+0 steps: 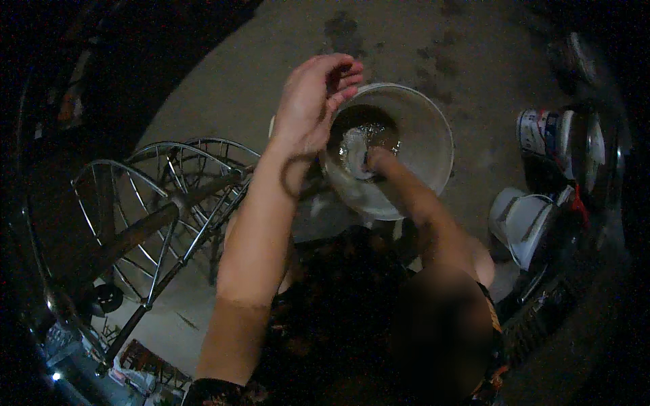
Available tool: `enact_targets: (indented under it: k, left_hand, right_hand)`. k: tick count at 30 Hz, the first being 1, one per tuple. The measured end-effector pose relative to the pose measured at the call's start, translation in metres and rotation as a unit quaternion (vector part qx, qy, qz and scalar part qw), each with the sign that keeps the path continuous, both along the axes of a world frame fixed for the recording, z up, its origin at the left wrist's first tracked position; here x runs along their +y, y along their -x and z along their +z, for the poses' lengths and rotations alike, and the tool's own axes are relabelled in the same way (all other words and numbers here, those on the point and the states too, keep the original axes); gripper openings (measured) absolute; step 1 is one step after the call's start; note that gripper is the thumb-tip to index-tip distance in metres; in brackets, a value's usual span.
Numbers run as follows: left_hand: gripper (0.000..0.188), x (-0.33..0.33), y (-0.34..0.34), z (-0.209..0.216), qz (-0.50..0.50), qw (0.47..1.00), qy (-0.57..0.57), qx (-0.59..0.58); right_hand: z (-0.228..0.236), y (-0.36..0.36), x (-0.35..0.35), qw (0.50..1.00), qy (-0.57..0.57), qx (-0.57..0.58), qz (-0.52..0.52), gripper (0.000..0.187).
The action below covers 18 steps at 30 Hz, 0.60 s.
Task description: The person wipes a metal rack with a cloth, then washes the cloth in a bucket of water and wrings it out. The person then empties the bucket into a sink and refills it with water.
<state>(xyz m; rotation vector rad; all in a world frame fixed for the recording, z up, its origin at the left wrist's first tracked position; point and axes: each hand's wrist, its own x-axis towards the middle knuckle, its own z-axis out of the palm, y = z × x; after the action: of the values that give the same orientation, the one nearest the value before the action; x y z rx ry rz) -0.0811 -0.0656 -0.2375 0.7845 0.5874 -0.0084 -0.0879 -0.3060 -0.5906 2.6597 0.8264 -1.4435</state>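
A large pale bucket (pixel 439 145) stands in front of me with dark, glinting liquid (pixel 382 122) at its bottom. My right hand (pixel 381 163) reaches down inside it, looking closed and blurred. Against its fingers is a small dark piece, next to a whitish shape (pixel 353 147) in the liquid; I cannot make out what this is. My left hand (pixel 317 95) is raised over the bucket's left rim, its fingers loosely bent and apart with nothing seen in them. A dark band (pixel 291 177) circles the left wrist.
To the left is a curved metal-tube frame (pixel 177 203), near my left forearm. On the right stand a white pail (pixel 520 222) and a printed tub (pixel 542 134), with a red thing (pixel 579 206) beside them. Dark wet patches (pixel 342 30) mark the concrete floor (pixel 271 40). The light is dim.
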Motion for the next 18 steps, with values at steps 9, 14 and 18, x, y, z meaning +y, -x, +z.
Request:
enact_targets:
  k: [9,14,18]
  left_hand:
    - [0.021,0.005,-0.001,0.009,0.05,0.998,0.033,-0.021]
    - [0.02,-0.007,-0.001,0.005,0.025,0.999,0.029,-0.007]
    - [0.021,-0.011,0.001,-0.004,0.004,1.0,0.021,0.001]
  right_hand:
    - [0.28,-0.023,0.0,0.961,-0.249,-0.083,-0.083,0.046]
    - [0.3,-0.011,0.004,0.926,-0.322,-0.182,-0.075,0.039]
    - [0.213,0.017,0.023,0.966,-0.229,-0.122,0.004,0.042]
